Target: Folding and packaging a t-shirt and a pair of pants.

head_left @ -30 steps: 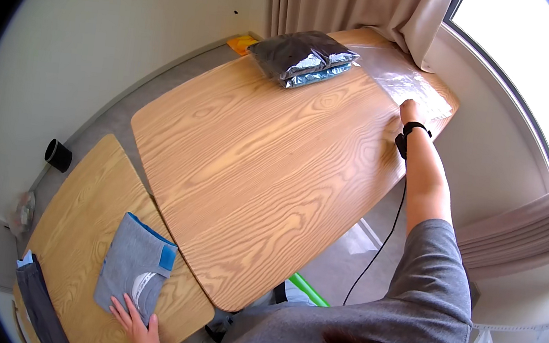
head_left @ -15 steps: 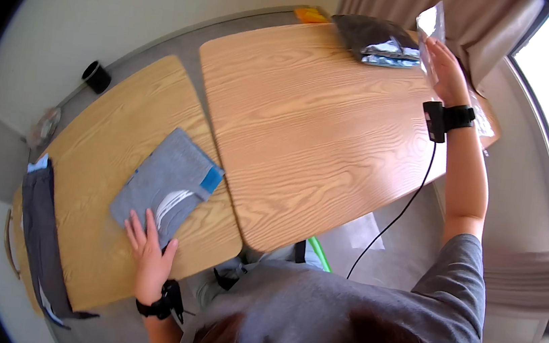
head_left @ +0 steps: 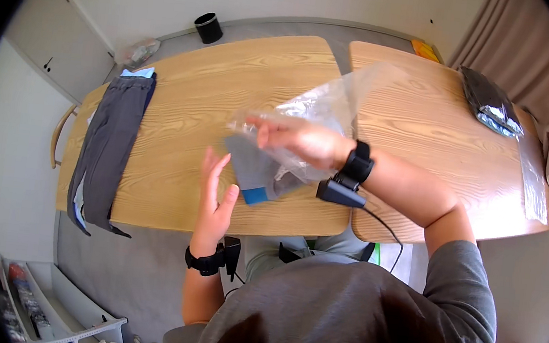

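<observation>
My right hand point(head_left: 301, 142) holds a clear plastic bag point(head_left: 326, 103) above the wooden table point(head_left: 188, 101), fingers pinched on its edge. Under the bag lies a folded grey cloth with a blue tag point(head_left: 256, 169) near the table's front edge. My left hand point(head_left: 216, 195) hovers open just left of the cloth, palm turned toward it, fingers spread, holding nothing. Both wrists wear black bands, and a cable hangs from the right one.
A stack of dark grey garments point(head_left: 109, 146) lies along the table's left end. A second wooden table point(head_left: 441, 136) adjoins on the right, with a dark packaged bundle point(head_left: 492, 101) and a flat clear bag point(head_left: 534, 181). A black cup point(head_left: 208, 27) stands on the floor beyond.
My right hand has come from the far table's pile to the near table carrying a clear bag. My left hand has lifted off the grey cloth and opened beside it.
</observation>
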A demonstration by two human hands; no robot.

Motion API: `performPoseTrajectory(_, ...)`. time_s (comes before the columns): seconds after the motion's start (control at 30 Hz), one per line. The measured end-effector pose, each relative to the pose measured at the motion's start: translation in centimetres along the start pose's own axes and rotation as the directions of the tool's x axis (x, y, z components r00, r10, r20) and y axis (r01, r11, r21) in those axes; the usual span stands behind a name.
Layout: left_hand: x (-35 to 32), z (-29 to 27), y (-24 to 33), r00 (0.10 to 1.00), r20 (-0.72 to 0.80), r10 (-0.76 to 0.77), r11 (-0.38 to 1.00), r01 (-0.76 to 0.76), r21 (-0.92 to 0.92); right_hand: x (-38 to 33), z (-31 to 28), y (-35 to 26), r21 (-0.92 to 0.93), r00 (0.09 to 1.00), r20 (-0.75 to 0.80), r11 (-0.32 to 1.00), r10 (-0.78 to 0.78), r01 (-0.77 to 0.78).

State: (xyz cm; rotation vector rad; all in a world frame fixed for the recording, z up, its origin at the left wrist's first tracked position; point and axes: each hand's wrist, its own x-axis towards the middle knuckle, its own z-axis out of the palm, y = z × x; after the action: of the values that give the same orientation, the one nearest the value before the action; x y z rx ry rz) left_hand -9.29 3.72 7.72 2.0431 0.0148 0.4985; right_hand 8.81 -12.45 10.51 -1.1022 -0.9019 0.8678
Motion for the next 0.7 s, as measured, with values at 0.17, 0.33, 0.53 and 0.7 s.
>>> performPoseTrajectory(0.17, -0.5, -2.8, -0.9, 0.979, -0.171, 0.114, 0.993, -0.111, 0.024, 2.4, 5.2, 3.4, 0.012, 0.923, 0.041, 0.924, 0.382, -0.382)
performPoseTrajectory(0.33, -0.2, -2.8, -3.1, 0.982, -0.187, 0.035, 0.998, -0.046, -0.053, 1.8, 6.6, 3.8, -0.148, 0.944, 0.064, 0.939, 0.322, -0.31)
performPoseTrajectory(0.53, 2.2, -1.7, -4.7, 0.983, -0.164, -0.079, 0.977, 0.044, -0.209, -0.4, 5.9, 2.4, -0.21, 0.963, 0.136, 0.957, 0.232, -0.201)
performPoseTrajectory(0.7, 2.7, -3.4, -5.8, 0.905, -0.148, -0.4, 0.863, 0.317, -0.394, -5.8, 3.2, -2.2, -0.202, 0.94, -0.307, 0.955, 0.149, -0.218)
